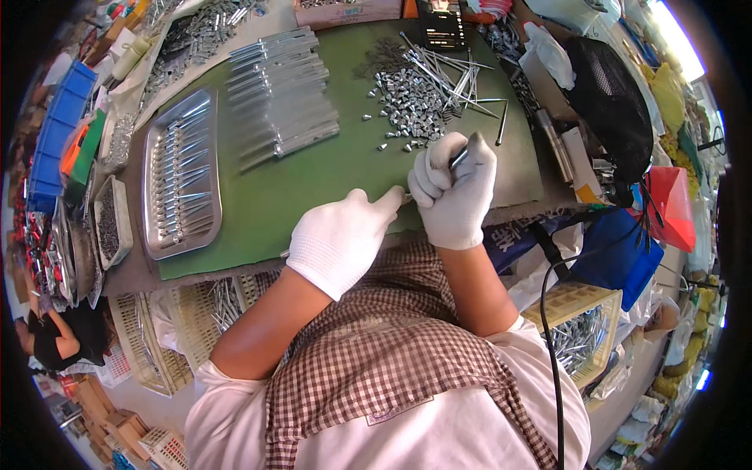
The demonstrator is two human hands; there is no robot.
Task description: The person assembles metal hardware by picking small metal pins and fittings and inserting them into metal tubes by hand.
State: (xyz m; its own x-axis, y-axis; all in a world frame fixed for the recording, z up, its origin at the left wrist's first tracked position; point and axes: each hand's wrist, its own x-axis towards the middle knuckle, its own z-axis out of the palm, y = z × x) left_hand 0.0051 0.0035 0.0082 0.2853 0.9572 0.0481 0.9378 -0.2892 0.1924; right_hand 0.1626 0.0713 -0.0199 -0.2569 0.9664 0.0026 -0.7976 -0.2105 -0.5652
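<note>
My left hand [338, 241], in a white knit glove, is closed around a thin metal rod; one end of the rod [285, 254] sticks out near the wrist, and the fingertips meet my right hand. My right hand [453, 196], gloved too, is curled shut on a dark metal piece [459, 158] showing between thumb and fingers; most of it is hidden. Beyond it lie a heap of small silver metal fittings [411, 102] and loose long pins [470, 78]. A row of silver rods in clear sleeves [286, 102] rests on the green mat [258, 227].
At the left stands a metal tray [218, 223] holding a row of pointed metal parts. A phone [440, 23] leans at the back. A black mesh bag [607, 94] is at the right. Yellow baskets [615, 313] of metal parts and a black cable [548, 352] sit below the table edge.
</note>
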